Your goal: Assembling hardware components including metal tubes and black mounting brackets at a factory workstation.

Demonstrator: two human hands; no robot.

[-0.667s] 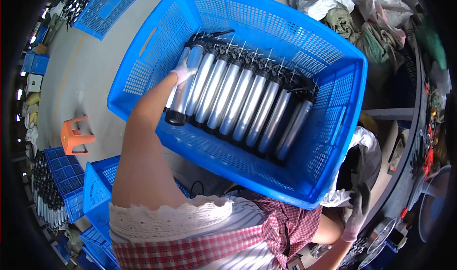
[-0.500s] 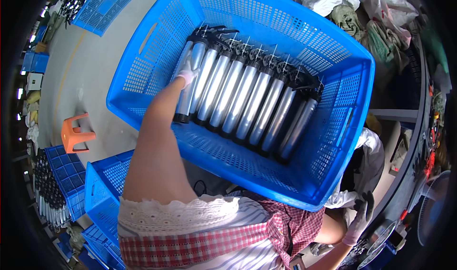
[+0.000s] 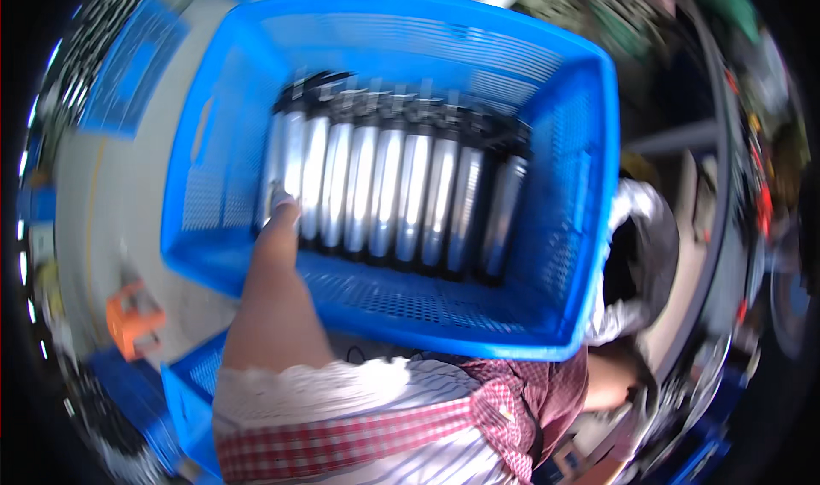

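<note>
A row of several silver metal tubes point(image 3: 389, 190) with black ends and thin rods at their tops lies in a large blue plastic crate point(image 3: 461, 346). My left hand point(image 3: 284, 201), in a pale glove, rests on the leftmost tubes near their lower part. Motion blur smears its fingers, so its grip is unclear. Low at the right, outside the crate, my right hand point(image 3: 634, 429) is a gloved blur beside my knee. Whether it holds anything cannot be made out.
Another blue crate point(image 3: 192, 391) stands at the lower left, near an orange stool point(image 3: 134, 321). More blue crate pieces point(image 3: 135, 66) are at the far left. Pale and green bags point(image 3: 628, 23) are heaped at the upper right. A white and black cloth bundle point(image 3: 645, 254) lies right of the crate.
The whole view has swung, and the crate now appears further left and less tilted. My left hand remains at the leftmost tubes but sits lower in view. My right hand appears lower and more blurred.
</note>
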